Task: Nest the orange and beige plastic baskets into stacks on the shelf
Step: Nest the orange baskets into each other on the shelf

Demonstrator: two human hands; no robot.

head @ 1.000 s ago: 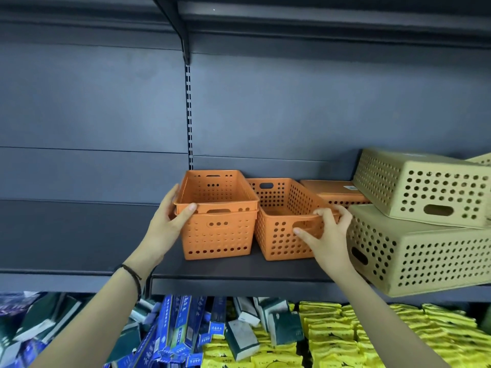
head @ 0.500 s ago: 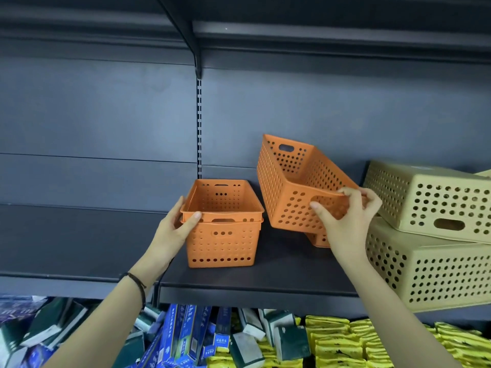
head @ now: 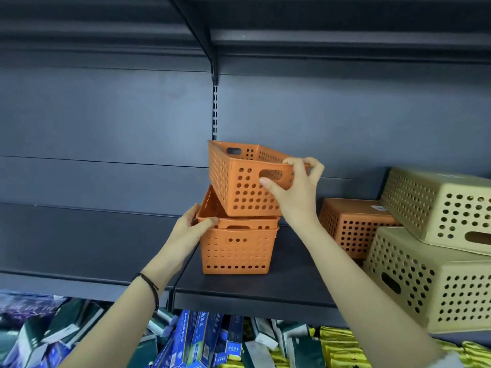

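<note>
An orange perforated basket (head: 236, 251) stands upright on the dark shelf (head: 279, 290). My left hand (head: 191, 229) grips its left rim corner, thumb on the front. A second orange basket (head: 239, 187) hangs tilted just over the first one's opening, its bottom at the rim. My right hand (head: 295, 189) holds it at the right end of its near rim, thumb under the handle slot. A third orange basket (head: 353, 224) lies upside down to the right. Two beige baskets, one (head: 441, 205) resting on the other (head: 430, 282), lie upside down at the far right.
The shelf's back panel and a slotted upright (head: 214, 110) rise behind the baskets. An upper shelf bracket (head: 210, 49) hangs overhead. The lower shelf holds blue, dark green and yellow packages (head: 202, 341). The left shelf section (head: 79, 248) shows bare dark surface.
My right hand has carried the lifted orange basket leftward and turned it upright, from above the shelf middle to just over the basket my left hand steadies. The view has shifted down.
</note>
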